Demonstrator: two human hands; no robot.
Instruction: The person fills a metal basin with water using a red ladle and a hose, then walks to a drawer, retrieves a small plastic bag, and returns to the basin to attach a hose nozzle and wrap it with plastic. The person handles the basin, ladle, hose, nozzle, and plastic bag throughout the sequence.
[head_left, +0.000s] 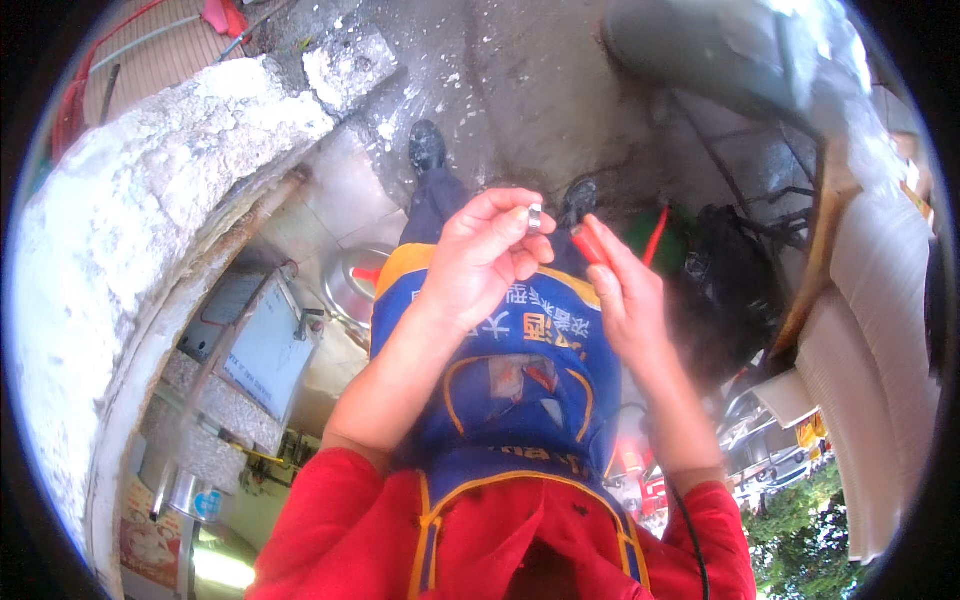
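In front of the blue apron with orange trim, my left hand pinches a small shiny metal piece between thumb and fingers. My right hand is a short way to its right, closed on a red cylindrical object, perhaps a handle; its far end points up and left, towards the metal piece. The two held things are apart. What exactly each of them is cannot be told.
A round metal basin with something red in it stands on the floor at the left. Nearby is a metal box. A rough whitish ledge curves along the left. Dark clutter lies at the right, beside a green object.
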